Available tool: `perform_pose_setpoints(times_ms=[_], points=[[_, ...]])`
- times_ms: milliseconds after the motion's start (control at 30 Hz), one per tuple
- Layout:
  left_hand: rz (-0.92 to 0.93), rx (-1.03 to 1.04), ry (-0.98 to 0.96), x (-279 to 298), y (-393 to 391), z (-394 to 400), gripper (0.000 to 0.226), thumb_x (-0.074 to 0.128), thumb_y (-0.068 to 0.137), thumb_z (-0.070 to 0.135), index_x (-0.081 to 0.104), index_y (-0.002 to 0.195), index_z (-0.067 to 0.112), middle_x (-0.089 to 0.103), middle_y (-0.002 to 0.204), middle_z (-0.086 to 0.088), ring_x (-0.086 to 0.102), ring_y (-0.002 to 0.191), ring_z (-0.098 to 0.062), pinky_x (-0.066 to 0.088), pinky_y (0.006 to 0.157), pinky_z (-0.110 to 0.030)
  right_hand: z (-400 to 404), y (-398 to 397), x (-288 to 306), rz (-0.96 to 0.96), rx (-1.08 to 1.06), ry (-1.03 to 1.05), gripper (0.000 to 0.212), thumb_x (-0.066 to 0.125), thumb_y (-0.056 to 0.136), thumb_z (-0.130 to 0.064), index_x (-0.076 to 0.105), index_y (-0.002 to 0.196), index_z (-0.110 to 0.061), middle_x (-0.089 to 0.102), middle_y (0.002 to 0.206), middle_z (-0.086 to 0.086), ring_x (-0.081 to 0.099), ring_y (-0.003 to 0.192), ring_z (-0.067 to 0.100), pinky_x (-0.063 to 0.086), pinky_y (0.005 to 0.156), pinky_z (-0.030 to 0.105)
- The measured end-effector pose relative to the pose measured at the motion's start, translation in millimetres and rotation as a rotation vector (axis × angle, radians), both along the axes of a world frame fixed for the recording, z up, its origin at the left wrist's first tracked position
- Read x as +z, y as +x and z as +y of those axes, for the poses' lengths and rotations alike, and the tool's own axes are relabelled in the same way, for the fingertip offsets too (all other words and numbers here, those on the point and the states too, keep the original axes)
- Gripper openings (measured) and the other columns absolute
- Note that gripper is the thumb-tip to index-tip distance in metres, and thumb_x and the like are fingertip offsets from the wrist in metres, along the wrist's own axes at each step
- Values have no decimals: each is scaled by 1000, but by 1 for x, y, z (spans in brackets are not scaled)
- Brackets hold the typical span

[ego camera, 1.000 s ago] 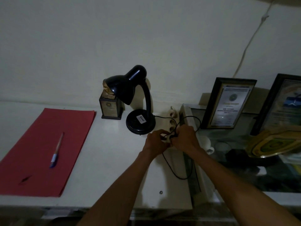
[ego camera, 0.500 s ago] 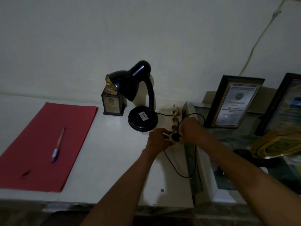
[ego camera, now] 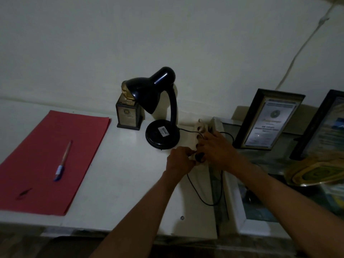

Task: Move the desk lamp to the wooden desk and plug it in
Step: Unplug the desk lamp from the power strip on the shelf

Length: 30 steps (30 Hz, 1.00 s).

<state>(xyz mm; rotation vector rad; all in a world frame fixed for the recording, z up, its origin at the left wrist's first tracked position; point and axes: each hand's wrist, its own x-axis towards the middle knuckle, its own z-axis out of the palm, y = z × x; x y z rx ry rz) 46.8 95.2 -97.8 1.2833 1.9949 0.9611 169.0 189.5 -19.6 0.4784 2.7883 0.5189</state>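
Near the worktop (ego camera: pixel 115 183)'s right edge, the left hand (ego camera: pixel 179 162) pinches a black plug (ego camera: pixel 199 157) against a power strip (ego camera: pixel 200 140); the right hand (ego camera: pixel 216 148) presses flat on the strip. A desk lamp (ego camera: pixel 160 116) stands beside.

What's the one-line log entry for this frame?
stage: plugging in | lamp: on desk, unlit | plug: at power strip | left hand: steadying strip | right hand: on strip

Dim, murky light; soft wide-angle edges.

White label (ego camera: pixel 163 131) on the lamp base (ego camera: pixel 162 135), print possibly a brand name, too blurred to read.
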Motion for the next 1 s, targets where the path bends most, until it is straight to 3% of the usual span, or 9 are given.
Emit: perform_pose_setpoints(times_ms=[133, 333, 467, 567, 667, 733, 833, 933, 1000], points=[[51, -18, -39, 3, 0, 3, 56, 81, 77, 39, 67, 126, 16, 67, 126, -6, 63, 112, -23, 54, 96, -43, -2, 5, -2, 26, -44, -46, 33, 53, 90, -24, 64, 121, -24, 59, 133, -4, 40, 129, 22, 26, 96, 37], [55, -25, -22, 0, 1, 0, 48, 79, 79, 37, 68, 122, 20, 69, 121, -4, 64, 108, -22, 54, 93, -39, 13, 6, 49, 146, -59, -128, 18, 64, 88, -14, 73, 103, -14, 68, 115, 8, 55, 109, 27, 39, 86, 35], [-63, 0, 60, -7, 0, -5, 40, 81, 77, 33, 73, 114, 20, 74, 109, -2, 66, 97, -16, 44, 77, -21, 0, 7, 77, 191, -67, -78, 17, 62, 90, -24, 73, 102, -20, 67, 109, 3, 52, 105, 23, 32, 80, 34], [-108, -9, 110, -9, 9, -7, 39, 83, 76, 32, 74, 112, 19, 75, 108, 0, 64, 93, -9, 40, 72, -12, -16, 15, 87, 467, -134, -185, 20, 65, 89, -32, 75, 101, -19, 71, 97, 4, 56, 97, 25, 37, 82, 36], [-122, -42, 125, -6, 15, -7, 36, 82, 77, 29, 74, 110, 18, 75, 110, -2, 67, 101, -16, 50, 84, -24, -28, 15, 95, 793, -218, -300, 26, 73, 84, -35, 77, 100, -16, 76, 92, 5, 63, 90, 22, 50, 82, 41], [-125, -93, 91, -4, 8, -9, 38, 79, 80, 33, 72, 115, 20, 73, 117, -1, 65, 110, -17, 47, 90, -25, -37, 7, 96, 994, -316, -461, 26, 76, 82, -35, 77, 98, -15, 77, 91, 2, 69, 83, 13, 57, 76, 32], [-56, -100, 42, 1, -16, -18, 47, 73, 85, 42, 65, 127, 22, 66, 127, 3, 59, 118, -13, 44, 95, -23, -49, -10, 93, 1242, -491, -687, 19, 76, 81, -39, 75, 93, -24, 74, 78, -11, 70, 68, 1, 56, 60, 13], [7, 124, 189, 8, -48, -26, 33, 70, 89, 28, 68, 120, 15, 72, 117, -6, 66, 110, -21, 53, 96, -32, -55, -28, 89, 1438, -724, -1042, 24, 73, 84, -41, 74, 96, -21, 77, 79, -2, 70, 57, 5, 54, 53, 20], [33, 235, 183, 14, -70, -25, 33, 69, 89, 25, 66, 120, 14, 70, 119, -10, 65, 112, -27, 53, 97, -39, -54, -40, 89, 1549, -844, -1314, 28, 71, 87, -40, 72, 100, -16, 76, 77, 2, 69, 57, 10, 53, 51, 23]])
